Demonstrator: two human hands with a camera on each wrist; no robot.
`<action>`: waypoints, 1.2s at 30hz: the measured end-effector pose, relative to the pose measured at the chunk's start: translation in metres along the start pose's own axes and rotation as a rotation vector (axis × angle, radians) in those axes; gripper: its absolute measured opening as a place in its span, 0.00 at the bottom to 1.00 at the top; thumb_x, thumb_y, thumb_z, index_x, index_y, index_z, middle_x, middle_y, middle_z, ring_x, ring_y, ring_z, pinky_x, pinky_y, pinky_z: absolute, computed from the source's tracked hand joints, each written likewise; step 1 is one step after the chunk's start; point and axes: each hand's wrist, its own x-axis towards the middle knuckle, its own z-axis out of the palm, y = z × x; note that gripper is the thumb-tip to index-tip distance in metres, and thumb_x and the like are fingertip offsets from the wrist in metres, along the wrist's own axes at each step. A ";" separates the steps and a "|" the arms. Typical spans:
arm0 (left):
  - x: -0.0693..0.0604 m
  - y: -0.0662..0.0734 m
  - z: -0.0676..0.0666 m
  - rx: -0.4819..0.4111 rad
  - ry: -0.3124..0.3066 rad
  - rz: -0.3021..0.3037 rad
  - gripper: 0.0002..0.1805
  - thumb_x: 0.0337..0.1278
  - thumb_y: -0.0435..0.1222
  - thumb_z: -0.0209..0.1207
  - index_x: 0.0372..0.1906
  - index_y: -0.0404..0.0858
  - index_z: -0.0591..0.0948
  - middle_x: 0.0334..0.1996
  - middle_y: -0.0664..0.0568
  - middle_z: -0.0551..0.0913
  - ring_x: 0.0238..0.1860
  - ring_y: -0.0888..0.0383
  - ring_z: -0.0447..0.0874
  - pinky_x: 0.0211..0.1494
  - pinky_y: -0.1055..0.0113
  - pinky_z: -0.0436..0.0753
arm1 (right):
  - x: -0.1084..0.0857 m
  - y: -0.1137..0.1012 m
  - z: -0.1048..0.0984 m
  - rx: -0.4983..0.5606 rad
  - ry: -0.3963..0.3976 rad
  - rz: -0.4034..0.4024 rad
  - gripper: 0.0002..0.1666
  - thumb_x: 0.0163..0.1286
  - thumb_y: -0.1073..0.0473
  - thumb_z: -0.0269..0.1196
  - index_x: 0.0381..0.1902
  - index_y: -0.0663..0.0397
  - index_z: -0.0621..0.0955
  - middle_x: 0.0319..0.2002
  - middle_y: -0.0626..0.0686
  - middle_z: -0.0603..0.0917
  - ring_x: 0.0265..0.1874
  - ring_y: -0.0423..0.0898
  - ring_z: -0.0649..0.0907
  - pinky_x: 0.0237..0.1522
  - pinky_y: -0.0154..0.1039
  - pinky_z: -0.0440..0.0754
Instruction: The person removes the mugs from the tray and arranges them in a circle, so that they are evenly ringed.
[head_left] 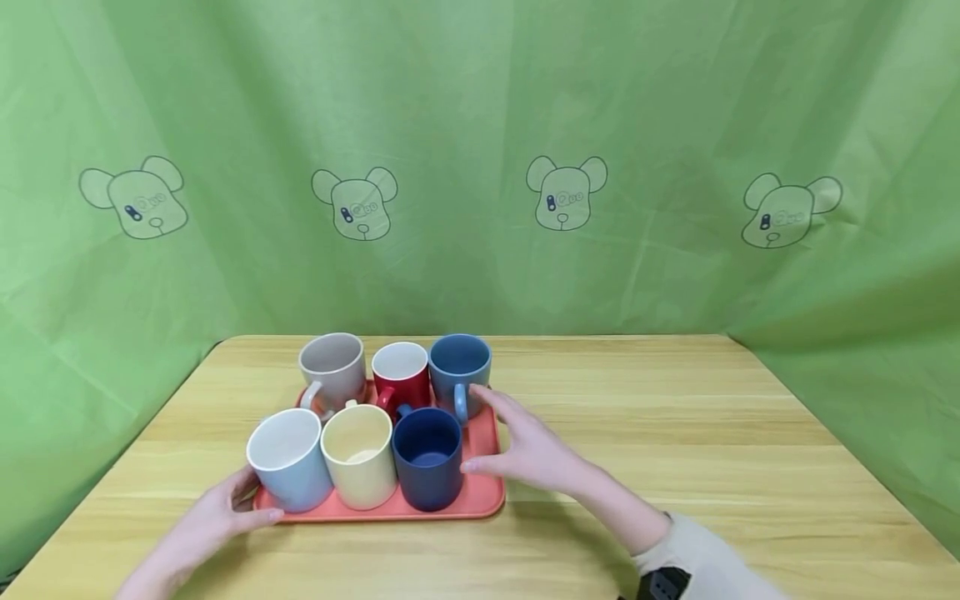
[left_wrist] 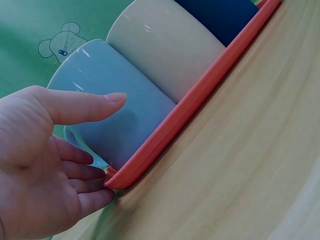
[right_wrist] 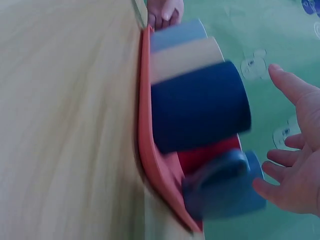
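Observation:
A red tray (head_left: 483, 493) carries several mugs in two rows. In front stand a light blue mug (head_left: 296, 475), a cream mug (head_left: 362, 475) and a navy mug (head_left: 431, 479). Behind them are a grey mug (head_left: 341, 383), a red mug (head_left: 408, 390) with a white inside, and a blue mug (head_left: 453, 390). At the tray's left front corner, my left hand (head_left: 210, 521) touches the edge with its fingertips, thumb stretched out in front of the light blue mug. My right hand (head_left: 528, 450) is spread beside the navy and blue mugs; the right wrist view shows its palm apart from the tray.
The tray lies on a wooden table (head_left: 675, 442), left of its middle. A green curtain (head_left: 465, 283) with printed bear heads hangs behind the table and along its sides. A dark watch-like device (head_left: 663, 583) sits at the right wrist, over a light sleeve.

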 end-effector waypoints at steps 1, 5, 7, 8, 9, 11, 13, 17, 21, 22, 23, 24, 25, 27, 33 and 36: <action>0.000 0.000 0.000 -0.004 0.004 -0.008 0.46 0.52 0.37 0.64 0.65 0.16 0.50 0.63 0.23 0.57 0.62 0.34 0.61 0.61 0.53 0.70 | 0.002 -0.003 0.004 0.011 -0.008 0.000 0.54 0.50 0.49 0.73 0.70 0.56 0.59 0.67 0.56 0.63 0.64 0.57 0.65 0.62 0.59 0.64; 0.000 0.001 0.001 -0.026 0.002 -0.029 0.47 0.53 0.37 0.64 0.65 0.17 0.49 0.63 0.22 0.56 0.62 0.33 0.61 0.62 0.50 0.68 | 0.009 -0.009 0.020 0.035 -0.023 0.003 0.56 0.49 0.48 0.73 0.70 0.57 0.58 0.67 0.55 0.64 0.63 0.55 0.67 0.61 0.57 0.65; -0.001 0.001 0.002 -0.036 0.003 -0.048 0.47 0.52 0.38 0.64 0.66 0.17 0.49 0.64 0.23 0.55 0.63 0.34 0.61 0.62 0.50 0.67 | 0.012 -0.009 0.027 0.037 -0.030 0.010 0.56 0.49 0.48 0.73 0.70 0.57 0.58 0.66 0.55 0.65 0.62 0.55 0.68 0.61 0.56 0.67; -0.001 0.002 0.002 -0.039 0.001 -0.052 0.48 0.52 0.38 0.64 0.66 0.17 0.49 0.64 0.23 0.55 0.63 0.34 0.61 0.62 0.50 0.67 | 0.013 -0.009 0.030 0.034 -0.032 0.013 0.56 0.49 0.48 0.73 0.70 0.57 0.57 0.66 0.55 0.66 0.62 0.54 0.68 0.61 0.56 0.66; -0.001 0.002 0.003 -0.046 -0.001 -0.056 0.48 0.52 0.38 0.64 0.66 0.17 0.49 0.64 0.22 0.55 0.63 0.33 0.60 0.62 0.50 0.67 | 0.014 -0.008 0.032 0.034 -0.033 0.015 0.56 0.49 0.48 0.73 0.70 0.58 0.57 0.66 0.56 0.66 0.62 0.54 0.69 0.61 0.56 0.66; -0.001 0.001 0.003 -0.050 -0.001 -0.063 0.48 0.52 0.38 0.64 0.65 0.17 0.49 0.64 0.22 0.54 0.62 0.33 0.61 0.62 0.50 0.67 | 0.017 -0.008 0.037 0.021 -0.035 0.019 0.57 0.49 0.48 0.73 0.70 0.59 0.58 0.65 0.57 0.66 0.61 0.54 0.69 0.61 0.56 0.67; -0.001 0.000 0.003 -0.050 0.001 -0.067 0.48 0.52 0.38 0.64 0.65 0.16 0.49 0.64 0.22 0.54 0.62 0.33 0.61 0.62 0.50 0.67 | 0.019 -0.008 0.040 -0.002 -0.030 0.021 0.57 0.47 0.47 0.74 0.69 0.59 0.58 0.65 0.58 0.66 0.61 0.55 0.68 0.60 0.57 0.67; -0.001 -0.002 0.003 -0.049 0.003 -0.074 0.48 0.52 0.38 0.64 0.65 0.17 0.49 0.64 0.22 0.54 0.62 0.34 0.62 0.61 0.52 0.69 | 0.023 -0.008 0.046 -0.052 -0.012 0.029 0.57 0.45 0.46 0.75 0.68 0.60 0.61 0.64 0.59 0.67 0.60 0.56 0.69 0.58 0.57 0.70; 0.001 -0.003 0.003 -0.043 0.009 -0.073 0.47 0.53 0.38 0.64 0.65 0.17 0.49 0.64 0.22 0.54 0.62 0.34 0.62 0.61 0.53 0.70 | 0.026 -0.009 0.050 -0.117 0.014 0.024 0.56 0.44 0.44 0.75 0.67 0.60 0.63 0.63 0.59 0.68 0.58 0.55 0.70 0.56 0.56 0.73; 0.000 -0.003 0.003 -0.040 0.012 -0.075 0.47 0.53 0.38 0.64 0.65 0.17 0.49 0.64 0.22 0.55 0.62 0.34 0.62 0.60 0.53 0.70 | 0.026 -0.010 0.051 -0.135 0.024 0.019 0.56 0.44 0.44 0.75 0.66 0.60 0.64 0.62 0.59 0.69 0.58 0.54 0.71 0.55 0.56 0.73; 0.000 -0.003 0.003 -0.038 0.013 -0.077 0.47 0.53 0.38 0.64 0.65 0.17 0.49 0.64 0.22 0.54 0.62 0.34 0.62 0.60 0.53 0.70 | 0.026 -0.010 0.052 -0.150 0.036 0.011 0.55 0.44 0.44 0.74 0.66 0.60 0.64 0.61 0.59 0.70 0.56 0.54 0.72 0.54 0.55 0.74; 0.000 -0.003 0.003 -0.034 0.015 -0.079 0.47 0.53 0.39 0.64 0.65 0.17 0.49 0.64 0.22 0.55 0.62 0.34 0.62 0.60 0.53 0.71 | 0.026 -0.011 0.052 -0.163 0.046 0.008 0.55 0.43 0.44 0.74 0.65 0.60 0.65 0.60 0.58 0.71 0.55 0.53 0.73 0.54 0.55 0.74; 0.000 -0.003 0.003 -0.031 0.017 -0.080 0.47 0.53 0.39 0.63 0.65 0.17 0.49 0.64 0.22 0.54 0.62 0.34 0.62 0.60 0.53 0.71 | 0.026 -0.010 0.053 -0.174 0.057 0.006 0.54 0.43 0.44 0.74 0.65 0.59 0.66 0.59 0.57 0.71 0.54 0.52 0.73 0.53 0.54 0.75; -0.001 -0.003 0.002 -0.031 0.016 -0.086 0.47 0.53 0.39 0.64 0.66 0.17 0.49 0.64 0.23 0.54 0.62 0.34 0.62 0.60 0.53 0.70 | 0.025 -0.010 0.054 -0.197 0.079 -0.002 0.53 0.43 0.43 0.74 0.64 0.58 0.67 0.57 0.56 0.73 0.51 0.51 0.75 0.51 0.53 0.76; 0.000 -0.002 0.003 -0.037 0.007 -0.095 0.48 0.53 0.39 0.63 0.66 0.17 0.49 0.64 0.22 0.54 0.62 0.34 0.61 0.61 0.51 0.70 | 0.022 -0.007 0.055 -0.209 0.132 -0.026 0.52 0.41 0.43 0.75 0.62 0.56 0.68 0.54 0.53 0.75 0.48 0.49 0.76 0.48 0.51 0.77; 0.000 -0.002 0.003 -0.031 0.006 -0.099 0.48 0.53 0.40 0.63 0.66 0.17 0.49 0.64 0.22 0.54 0.62 0.34 0.61 0.61 0.50 0.69 | 0.019 -0.009 0.053 -0.194 0.154 -0.031 0.52 0.40 0.44 0.75 0.62 0.56 0.69 0.55 0.53 0.74 0.48 0.50 0.76 0.47 0.51 0.77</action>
